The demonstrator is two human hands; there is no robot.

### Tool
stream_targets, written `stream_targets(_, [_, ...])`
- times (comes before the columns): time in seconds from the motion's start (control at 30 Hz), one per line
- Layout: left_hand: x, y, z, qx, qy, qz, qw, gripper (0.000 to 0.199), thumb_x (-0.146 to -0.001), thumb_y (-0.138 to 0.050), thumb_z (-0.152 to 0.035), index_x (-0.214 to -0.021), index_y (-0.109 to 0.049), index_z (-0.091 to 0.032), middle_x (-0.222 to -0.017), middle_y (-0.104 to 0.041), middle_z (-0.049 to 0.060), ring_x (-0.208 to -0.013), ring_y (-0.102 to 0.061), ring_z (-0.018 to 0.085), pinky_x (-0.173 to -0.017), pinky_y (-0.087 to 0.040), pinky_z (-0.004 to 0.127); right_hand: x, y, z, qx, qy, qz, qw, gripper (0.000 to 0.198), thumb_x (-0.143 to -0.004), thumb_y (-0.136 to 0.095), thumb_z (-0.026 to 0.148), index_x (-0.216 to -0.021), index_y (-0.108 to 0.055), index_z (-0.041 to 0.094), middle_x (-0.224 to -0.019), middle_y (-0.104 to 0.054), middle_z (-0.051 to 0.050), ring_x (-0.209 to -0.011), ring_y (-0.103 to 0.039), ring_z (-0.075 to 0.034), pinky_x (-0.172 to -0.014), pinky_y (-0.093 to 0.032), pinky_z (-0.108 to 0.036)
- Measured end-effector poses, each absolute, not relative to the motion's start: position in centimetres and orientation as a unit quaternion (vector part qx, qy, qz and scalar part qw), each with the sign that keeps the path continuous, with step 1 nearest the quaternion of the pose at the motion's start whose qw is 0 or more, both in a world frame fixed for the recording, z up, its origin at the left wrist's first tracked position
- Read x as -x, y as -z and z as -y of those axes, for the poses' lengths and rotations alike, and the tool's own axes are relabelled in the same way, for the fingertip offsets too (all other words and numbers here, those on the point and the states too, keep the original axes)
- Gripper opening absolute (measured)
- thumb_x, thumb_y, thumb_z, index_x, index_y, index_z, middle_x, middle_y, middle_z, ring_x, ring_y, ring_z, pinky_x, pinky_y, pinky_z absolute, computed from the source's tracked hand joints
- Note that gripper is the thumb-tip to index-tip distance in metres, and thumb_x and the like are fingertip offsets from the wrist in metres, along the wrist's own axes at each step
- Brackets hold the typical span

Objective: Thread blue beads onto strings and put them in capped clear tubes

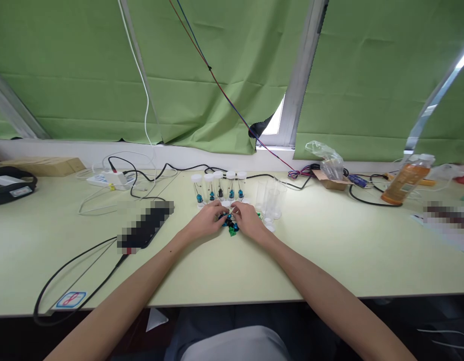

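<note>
My left hand (208, 219) and my right hand (250, 219) come together over a small pile of shiny blue, black and green pieces (232, 230) on the table. The fingers of both hands are bent inward in a pinch. A small blue piece (229, 216) shows at the left fingertips; what the right fingertips hold is too small to make out. Just behind the hands stands a row of several clear tubes (220, 186) with white caps, each with a dark stem and a mostly blue piece inside. Right of my right hand are clear tubes without contents (272, 199) and loose white caps (269, 225).
A phone (147, 225) with a black cable lies to the left, and a white power strip (113, 179) is behind it. At the right stand an orange drink bottle (407, 181) and a small cardboard box (330, 181) holding a plastic bag. Cables run along the wall.
</note>
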State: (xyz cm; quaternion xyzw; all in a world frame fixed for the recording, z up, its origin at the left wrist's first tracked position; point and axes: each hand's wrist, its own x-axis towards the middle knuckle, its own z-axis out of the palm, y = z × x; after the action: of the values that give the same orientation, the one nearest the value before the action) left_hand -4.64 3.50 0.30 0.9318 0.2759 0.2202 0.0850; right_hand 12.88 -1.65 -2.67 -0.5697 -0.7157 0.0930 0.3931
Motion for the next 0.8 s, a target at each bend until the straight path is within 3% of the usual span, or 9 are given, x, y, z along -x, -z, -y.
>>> stream_targets(0.3, [4.5,0.1,-3.7,-0.925,-0.239,-0.271,0.115,0.031,-0.087,-0.042,-0.018,-0.101,-0.07,-0.019,-0.094,-0.07,0.008,-0.078,-0.062,0.02,-0.071,-0.045,0.032,-12.9,3.0,1.4,0.539,-0.134,0.72,0.416,0.025,-0.08,-0.061,0.005,-0.101,-0.066,0.017,-0.088,-0.07,-0.005,-0.083,-0.065,-0.018,-0.077,-0.048,-0.028])
stream_targets(0.8, [4.3,0.1,-3.6,-0.914,-0.259,-0.285,0.125,0.031,-0.089,-0.041,-0.02,-0.102,-0.069,-0.019,-0.101,-0.072,0.006,-0.084,-0.064,0.02,-0.077,-0.047,0.031,-12.9,3.6,1.0,0.568,-0.083,0.734,0.362,0.028,-0.083,-0.059,0.007,-0.108,-0.063,0.018,-0.094,-0.069,-0.006,-0.091,-0.059,-0.02,-0.082,-0.043,-0.03])
